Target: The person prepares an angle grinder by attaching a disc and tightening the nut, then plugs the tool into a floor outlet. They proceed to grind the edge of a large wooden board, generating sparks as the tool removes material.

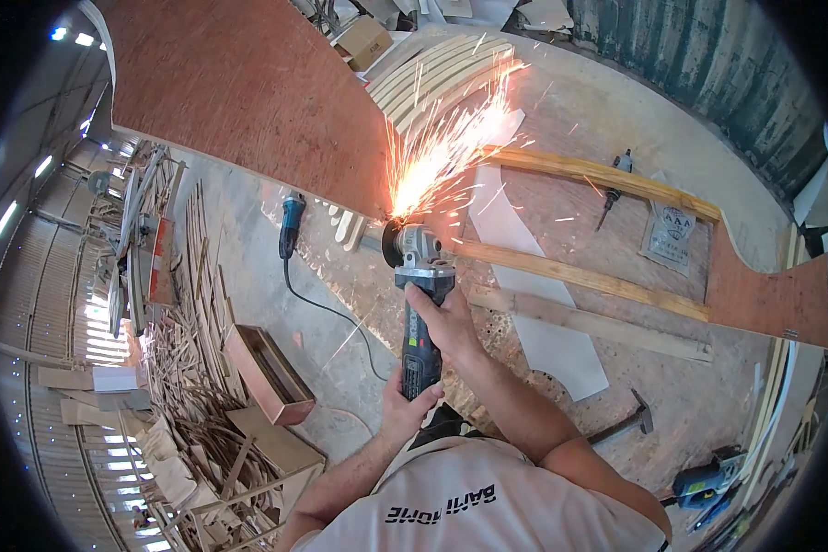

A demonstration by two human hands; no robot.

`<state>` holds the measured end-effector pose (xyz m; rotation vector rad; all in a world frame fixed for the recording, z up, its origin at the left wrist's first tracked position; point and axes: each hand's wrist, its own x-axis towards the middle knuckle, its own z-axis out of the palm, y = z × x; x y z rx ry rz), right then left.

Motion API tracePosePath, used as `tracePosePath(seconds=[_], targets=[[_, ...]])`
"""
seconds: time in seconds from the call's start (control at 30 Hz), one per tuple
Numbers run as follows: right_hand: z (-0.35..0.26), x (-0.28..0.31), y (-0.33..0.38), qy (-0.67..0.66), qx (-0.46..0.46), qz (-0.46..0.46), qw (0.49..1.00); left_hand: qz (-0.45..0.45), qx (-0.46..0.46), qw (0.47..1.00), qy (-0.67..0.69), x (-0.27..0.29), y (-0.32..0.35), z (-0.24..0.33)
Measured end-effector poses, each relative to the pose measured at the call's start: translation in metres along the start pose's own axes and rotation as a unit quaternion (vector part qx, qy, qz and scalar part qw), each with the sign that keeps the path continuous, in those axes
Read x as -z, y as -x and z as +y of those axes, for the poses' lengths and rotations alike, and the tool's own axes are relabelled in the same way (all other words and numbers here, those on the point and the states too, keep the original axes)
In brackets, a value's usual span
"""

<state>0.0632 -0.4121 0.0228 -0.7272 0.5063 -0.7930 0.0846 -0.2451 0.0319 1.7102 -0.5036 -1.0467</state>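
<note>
An angle grinder [418, 342] is held out in front of me. My right hand [451, 322] wraps its body just behind the metal head, and my left hand [407, 407] grips the rear end. The disc [392, 245] meets the lower corner of a large reddish plywood panel [248, 101]. Bright orange sparks [432, 175] fly up and to the right from there. Glare hides the exact spot of contact, so I cannot tell what the disc is touching.
Wooden battens [589, 281] and a white strip [543, 322] lie on the bench. A hammer [630, 419] rests at right, a drill [614, 189] beyond. Left stands a blue corded tool [292, 225] with trailing cable. Wood offcuts [193, 396] and an open wooden box [269, 373] are at left.
</note>
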Motion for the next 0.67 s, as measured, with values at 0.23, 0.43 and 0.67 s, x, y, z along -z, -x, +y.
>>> tracePosePath(seconds=[0.23, 0.43, 0.67], targets=[[-0.006, 0.002, 0.008, -0.035, -0.061, -0.037, 0.997, 0.025, -0.051, 0.998, -0.022, -0.005, 0.008, -0.003], [-0.01, 0.004, 0.015, -0.057, -0.061, -0.071, 0.994, 0.04, -0.018, 0.996, -0.075, -0.011, 0.022, 0.009], [-0.023, 0.006, 0.011, -0.073, -0.098, -0.117, 0.986, 0.035, -0.018, 0.999, -0.008, -0.018, 0.021, 0.013]])
